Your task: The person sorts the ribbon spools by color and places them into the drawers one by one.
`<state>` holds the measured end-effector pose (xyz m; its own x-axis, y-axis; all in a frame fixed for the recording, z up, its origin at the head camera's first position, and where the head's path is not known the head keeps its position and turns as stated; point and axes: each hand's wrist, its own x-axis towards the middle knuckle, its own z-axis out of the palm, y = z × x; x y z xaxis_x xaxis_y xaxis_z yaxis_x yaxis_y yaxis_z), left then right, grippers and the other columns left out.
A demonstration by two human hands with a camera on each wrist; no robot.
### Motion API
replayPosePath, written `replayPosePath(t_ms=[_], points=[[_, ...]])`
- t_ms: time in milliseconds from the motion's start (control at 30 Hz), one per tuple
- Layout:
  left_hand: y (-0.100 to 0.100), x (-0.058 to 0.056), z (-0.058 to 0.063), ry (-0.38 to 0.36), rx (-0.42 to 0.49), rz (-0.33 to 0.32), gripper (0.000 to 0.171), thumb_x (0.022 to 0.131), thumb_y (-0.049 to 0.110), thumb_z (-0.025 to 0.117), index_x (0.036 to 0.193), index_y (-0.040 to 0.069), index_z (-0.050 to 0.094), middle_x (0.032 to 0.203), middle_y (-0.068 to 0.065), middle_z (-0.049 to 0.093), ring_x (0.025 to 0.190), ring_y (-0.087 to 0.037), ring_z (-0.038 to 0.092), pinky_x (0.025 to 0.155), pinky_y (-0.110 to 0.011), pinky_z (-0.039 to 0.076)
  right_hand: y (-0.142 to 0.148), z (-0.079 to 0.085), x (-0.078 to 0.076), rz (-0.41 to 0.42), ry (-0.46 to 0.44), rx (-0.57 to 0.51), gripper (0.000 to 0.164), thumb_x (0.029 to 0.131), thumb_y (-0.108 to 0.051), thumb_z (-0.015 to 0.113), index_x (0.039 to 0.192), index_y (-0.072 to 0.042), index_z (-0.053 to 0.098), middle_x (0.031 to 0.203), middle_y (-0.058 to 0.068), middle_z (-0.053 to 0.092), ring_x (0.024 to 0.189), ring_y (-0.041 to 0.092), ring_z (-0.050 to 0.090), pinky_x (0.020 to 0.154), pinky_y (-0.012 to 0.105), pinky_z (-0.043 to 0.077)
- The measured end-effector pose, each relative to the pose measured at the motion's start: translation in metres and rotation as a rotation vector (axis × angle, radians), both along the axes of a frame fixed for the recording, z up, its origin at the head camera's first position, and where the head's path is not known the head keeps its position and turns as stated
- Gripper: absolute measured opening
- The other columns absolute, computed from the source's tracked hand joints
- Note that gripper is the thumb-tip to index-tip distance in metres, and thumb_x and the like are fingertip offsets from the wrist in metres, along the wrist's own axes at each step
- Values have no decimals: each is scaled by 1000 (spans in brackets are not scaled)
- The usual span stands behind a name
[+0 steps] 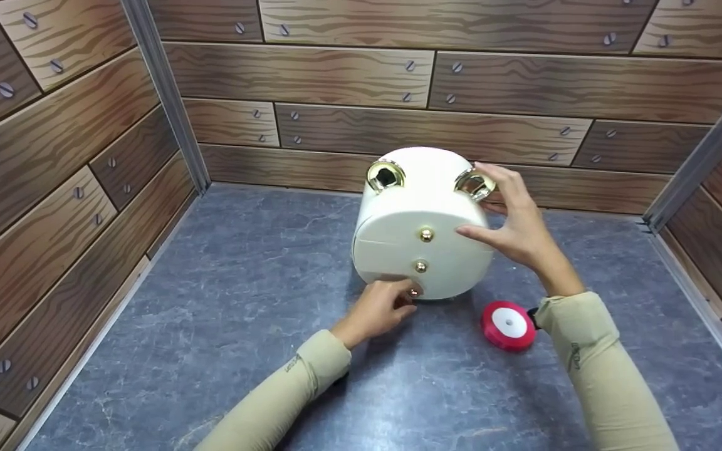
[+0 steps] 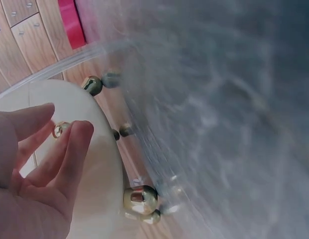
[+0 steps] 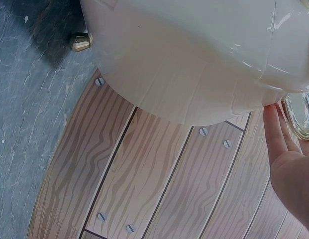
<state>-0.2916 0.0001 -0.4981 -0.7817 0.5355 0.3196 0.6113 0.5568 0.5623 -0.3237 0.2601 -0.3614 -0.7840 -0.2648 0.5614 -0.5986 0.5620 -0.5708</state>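
Observation:
A rounded cream box (image 1: 392,250) with gold knobs down its front stands on the table, with two round gold fittings on top. My left hand (image 1: 380,308) is at its front, thumb and fingers curled about the lowest gold knob (image 2: 60,129); contact is partly hidden. At the box's right side is my right hand (image 1: 514,225), fingers extended by the right gold fitting (image 1: 475,185) and thumb at the front face's edge. The right wrist view shows fingertips (image 3: 271,114) against the side, beside that fitting.
A spool of red ribbon (image 1: 509,326) lies right of the box, beside my right sleeve. Wood-patterned walls (image 1: 348,75) enclose the grey marbled table (image 1: 242,282) at the back and both sides. Small gold feet (image 3: 81,42) support the box.

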Motion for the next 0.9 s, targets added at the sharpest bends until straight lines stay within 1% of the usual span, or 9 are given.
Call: replayPosePath(t_ms=[133, 233, 367, 533, 600, 633, 733, 833, 900], points=[[2, -1, 0, 35, -17, 34, 28, 90, 10, 78, 117, 14, 74, 111, -1, 79, 100, -13, 75, 95, -26, 58, -1, -1, 0, -8, -7, -4, 102, 72, -14, 96, 158, -18, 41, 157, 12, 37, 143, 36, 43, 103, 53, 56], [3, -1, 0, 55, -23, 62, 27, 88, 9, 79, 115, 15, 74, 109, 0, 79, 98, -14, 74, 93, -27, 59, -2, -2, 0, -14, -13, -6, 101, 73, -10, 95, 158, -15, 40, 157, 15, 36, 143, 37, 42, 103, 54, 55], [6, -3, 0, 76, -13, 75, 24, 88, 8, 78, 110, 15, 75, 105, 0, 79, 94, -14, 75, 89, -27, 60, -2, -2, 1, -19, -13, -10, 102, 73, -5, 94, 158, -11, 39, 158, 18, 35, 143, 39, 42, 103, 56, 54], [9, -6, -1, 131, -9, 90, 15, 91, 9, 76, 104, 16, 76, 101, 4, 79, 92, -12, 74, 85, -26, 60, -1, -2, 0, -4, -16, -20, 102, 73, -12, 96, 159, -18, 40, 158, 13, 37, 143, 34, 43, 103, 52, 56], [9, -6, -1, 145, -12, 93, 12, 91, 9, 76, 102, 16, 76, 99, 5, 79, 90, -10, 74, 83, -25, 60, -1, -2, 0, -2, -11, -16, 102, 73, -15, 96, 158, -20, 41, 157, 11, 38, 143, 33, 42, 104, 52, 56], [9, -7, -1, 148, -13, 94, 11, 92, 10, 76, 101, 16, 77, 98, 5, 79, 90, -10, 74, 83, -25, 60, -1, -1, 0, -7, -3, -8, 102, 73, -17, 96, 158, -21, 41, 157, 10, 38, 144, 32, 42, 106, 53, 54], [10, -7, 0, 147, -13, 91, 9, 92, 11, 76, 100, 16, 77, 97, 5, 79, 90, -11, 74, 82, -27, 60, 0, -1, 0, -3, 10, -4, 101, 73, -19, 97, 158, -21, 42, 157, 10, 38, 144, 32, 41, 105, 55, 54], [10, -7, 1, 139, -8, 92, 8, 92, 11, 76, 99, 15, 77, 97, 4, 79, 91, -13, 74, 83, -28, 60, 0, -1, 0, 3, 14, -6, 100, 74, -20, 96, 158, -21, 42, 157, 10, 38, 145, 31, 41, 104, 53, 55], [10, -6, 1, 137, -3, 91, 8, 92, 11, 76, 99, 14, 77, 97, 3, 79, 91, -14, 75, 83, -29, 60, 0, -1, -1, 9, 11, -11, 100, 74, -19, 96, 158, -20, 42, 157, 10, 38, 144, 32, 41, 101, 53, 56]])
